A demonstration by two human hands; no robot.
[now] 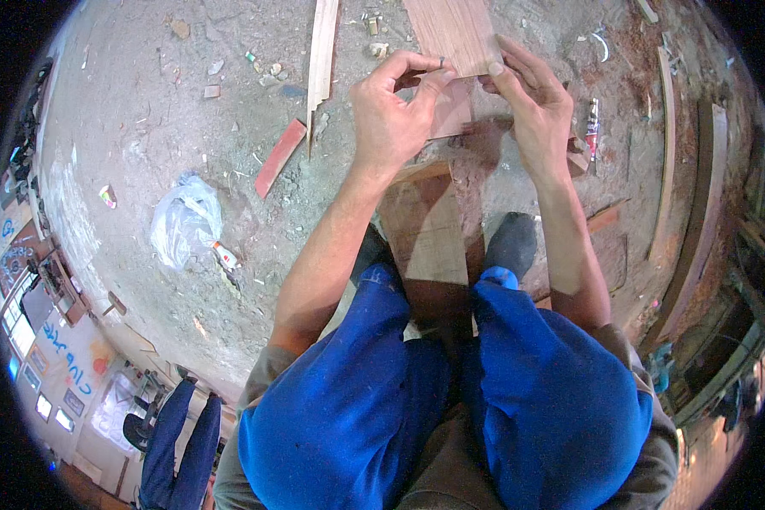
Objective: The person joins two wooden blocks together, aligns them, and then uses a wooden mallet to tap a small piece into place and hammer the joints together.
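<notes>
A thin sheet of wood veneer [452,36] with straight grain extends away from me at the top of the head view. My left hand [393,109] pinches its near left corner between thumb and fingers. At the near right corner my right hand [537,106] is closed on the sheet, its thumb on top and other fingers partly behind. Below the sheet's near edge shows a smaller flat reddish-brown piece [450,117]; whether it touches the sheet I cannot tell. Between my feet lies a wooden board [429,242], partly in shadow.
A plastic bag [184,223] and a small white bottle [226,257] lie on the dirt floor at left. A reddish strip [280,159] and a pale splintered slat [321,64] are nearer. To the right are a tube [592,127] and long timbers [693,221].
</notes>
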